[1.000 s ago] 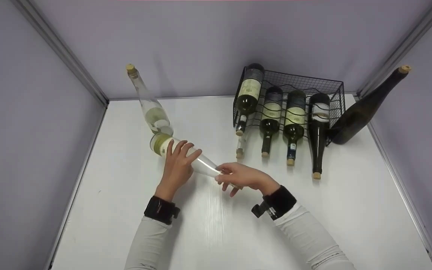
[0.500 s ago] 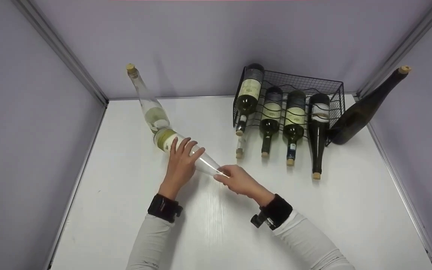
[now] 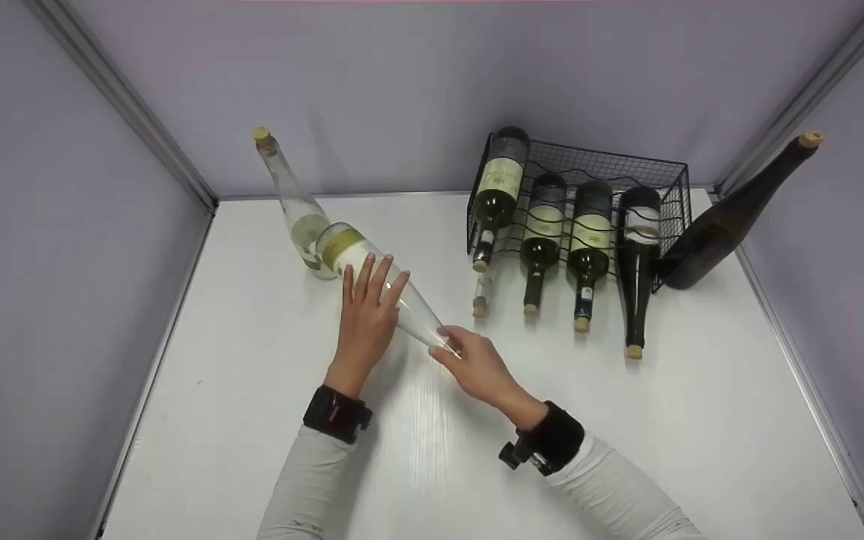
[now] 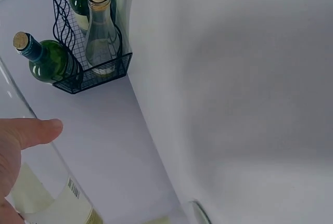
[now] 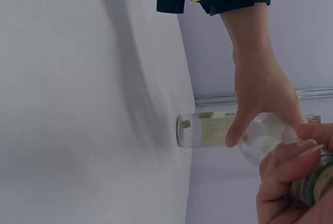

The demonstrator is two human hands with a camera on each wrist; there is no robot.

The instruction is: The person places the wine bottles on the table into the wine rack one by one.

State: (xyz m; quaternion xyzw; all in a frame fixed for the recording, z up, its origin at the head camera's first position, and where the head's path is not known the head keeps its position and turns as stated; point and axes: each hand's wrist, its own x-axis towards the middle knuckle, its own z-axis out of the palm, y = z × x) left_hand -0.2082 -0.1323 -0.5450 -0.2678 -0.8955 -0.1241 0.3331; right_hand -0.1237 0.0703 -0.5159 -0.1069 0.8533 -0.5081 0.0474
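Note:
A clear glass bottle with a white and yellow-green label is held at a slant in both hands, base up and to the left. My left hand grips its body, fingers spread over the label. My right hand holds the neck; in the right wrist view the fingers curl around it beside the corked mouth. The left thumb lies along the glass in the left wrist view. Behind the held bottle's base stands another clear corked bottle, partly covered by it in the head view.
A black wire rack stands at the back right with several corked wine bottles lying in it, necks forward. A dark bottle stands upright against its right side. Walls enclose the white table at the back and sides.
Both hands have turned the bottle steeper; its base has moved up and right, overlapping the standing bottle more. The right hand has turned and now covers the neck's end. The rack is unchanged.

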